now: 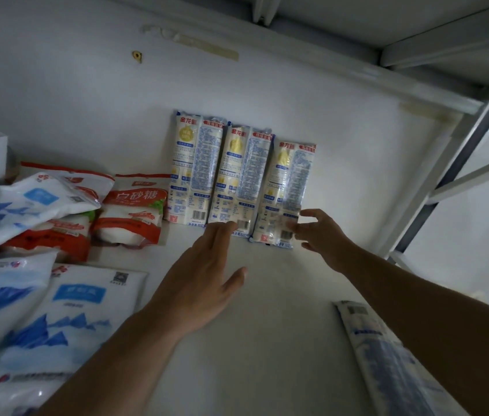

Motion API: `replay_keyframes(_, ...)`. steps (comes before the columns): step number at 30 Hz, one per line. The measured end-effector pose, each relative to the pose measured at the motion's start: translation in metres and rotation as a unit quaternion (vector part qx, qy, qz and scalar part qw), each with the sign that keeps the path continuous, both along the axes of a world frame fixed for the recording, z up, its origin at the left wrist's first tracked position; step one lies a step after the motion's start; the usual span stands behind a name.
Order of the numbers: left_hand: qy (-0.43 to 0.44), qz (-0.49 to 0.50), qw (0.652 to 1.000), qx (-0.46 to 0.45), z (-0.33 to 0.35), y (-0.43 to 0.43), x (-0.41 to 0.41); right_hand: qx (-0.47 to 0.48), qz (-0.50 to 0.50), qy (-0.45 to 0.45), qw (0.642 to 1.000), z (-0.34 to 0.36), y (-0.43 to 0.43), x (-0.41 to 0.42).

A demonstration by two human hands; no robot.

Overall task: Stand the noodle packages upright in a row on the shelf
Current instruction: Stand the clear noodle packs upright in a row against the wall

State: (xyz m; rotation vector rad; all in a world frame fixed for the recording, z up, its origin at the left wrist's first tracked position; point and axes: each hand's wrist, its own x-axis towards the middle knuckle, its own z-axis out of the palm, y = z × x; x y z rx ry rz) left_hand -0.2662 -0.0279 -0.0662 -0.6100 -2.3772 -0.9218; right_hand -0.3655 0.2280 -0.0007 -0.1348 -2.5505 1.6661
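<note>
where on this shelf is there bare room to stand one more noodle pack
Bare shelf lies right of the third noodle pack, up to the frame post. The front middle, between both hands and the flat bag, is bare too. The left side is crowded with sugar bags.

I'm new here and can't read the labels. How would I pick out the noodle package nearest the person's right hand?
Look at the white back wall of the shelf, where three tall pale packages stand side by side. The rightmost noodle package is the one you want. Unlike its two neighbours, it has bare wall on its right side, and the open right hand has its fingertips at its lower edge.
</note>
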Motion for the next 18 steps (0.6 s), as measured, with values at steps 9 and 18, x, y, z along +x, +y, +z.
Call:
replay_keyframes(9,0.038,0.045,0.998,0.024,0.007,0.036,0.023,0.185,-0.007,0.022,0.983,0.004,0.039,0.076)
replay_keyframes(18,0.067,0.003,0.998,-0.012,0.005,0.108,0.053,0.377,0.029,-0.070,0.923,0.007,0.060,0.152)
